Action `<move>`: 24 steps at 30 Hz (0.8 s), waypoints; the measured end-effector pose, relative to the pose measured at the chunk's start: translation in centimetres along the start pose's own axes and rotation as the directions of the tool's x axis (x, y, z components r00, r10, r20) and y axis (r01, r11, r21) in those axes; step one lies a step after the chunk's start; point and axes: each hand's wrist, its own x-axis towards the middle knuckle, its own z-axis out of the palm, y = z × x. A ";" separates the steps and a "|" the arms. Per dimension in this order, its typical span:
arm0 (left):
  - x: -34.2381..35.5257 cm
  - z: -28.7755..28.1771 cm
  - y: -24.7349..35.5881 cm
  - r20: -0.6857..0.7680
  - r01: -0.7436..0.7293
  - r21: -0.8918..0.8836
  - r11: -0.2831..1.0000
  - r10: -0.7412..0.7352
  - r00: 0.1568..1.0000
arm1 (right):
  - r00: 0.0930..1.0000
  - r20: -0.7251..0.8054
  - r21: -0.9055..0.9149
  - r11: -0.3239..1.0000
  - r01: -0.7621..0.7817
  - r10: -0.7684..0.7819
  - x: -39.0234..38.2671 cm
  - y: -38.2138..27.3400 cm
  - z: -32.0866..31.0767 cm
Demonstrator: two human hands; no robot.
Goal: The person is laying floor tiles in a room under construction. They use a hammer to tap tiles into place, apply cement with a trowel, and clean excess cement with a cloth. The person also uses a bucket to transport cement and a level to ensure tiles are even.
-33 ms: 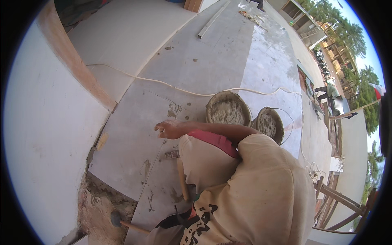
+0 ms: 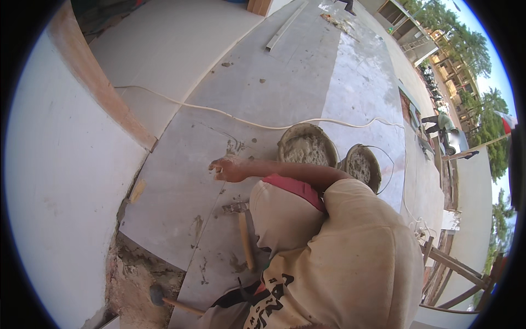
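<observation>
Neither of my hands shows in the head view. A crouching co-worker (image 2: pixel 372 257) in a beige shirt fills the lower middle, under a pale cap (image 2: pixel 285 219) with a pink brim. That person's bare arm reaches left, and the hand (image 2: pixel 229 168) hangs over the grey floor tiles (image 2: pixel 170 192) with bent fingers; I make out nothing in it. Beside the cap, a hammer (image 2: pixel 245 236) with a wooden handle lies on the tiles. A dark-headed mallet (image 2: pixel 157 295) rests over a broken-up floor patch (image 2: pixel 137 263); its handle runs toward the co-worker, and its end is hidden.
Two buckets of wet mortar, a larger bucket (image 2: pixel 307 148) and a smaller bucket (image 2: pixel 361 167), stand beyond the arm. A white cable (image 2: pixel 235 116) crosses the floor. A pale wall (image 2: pixel 66 208) runs along the left. A metal bar (image 2: pixel 287 26) lies farther off. Another person (image 2: pixel 441 123) bends at the right.
The co-worker's capped head has shifted slightly right, uncovering more of the hammer. The co-worker's hand has moved a little right. Buckets, mallet and cable stay in place.
</observation>
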 end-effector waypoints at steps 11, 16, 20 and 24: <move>-9.1 -5.8 13.8 0.336 0.175 0.027 0.984 -0.174 0.926 | 0.870 -0.122 0.114 0.877 -0.466 0.478 -12.1 -4.5 -21.1; -15.3 -18.0 25.8 0.446 0.221 0.102 0.970 -0.243 0.861 | 0.589 -0.065 0.030 0.591 -0.806 0.806 -31.0 -3.8 -22.7; -17.9 -28.1 36.2 0.519 0.233 0.183 0.955 -0.296 0.802 | 0.528 0.103 -0.131 0.537 -0.833 0.843 -51.5 -7.2 -23.0; -18.7 -34.2 46.4 0.565 0.259 0.216 0.942 -0.337 0.753 | 0.269 0.201 0.047 0.265 -0.963 0.942 -61.6 -11.2 -27.0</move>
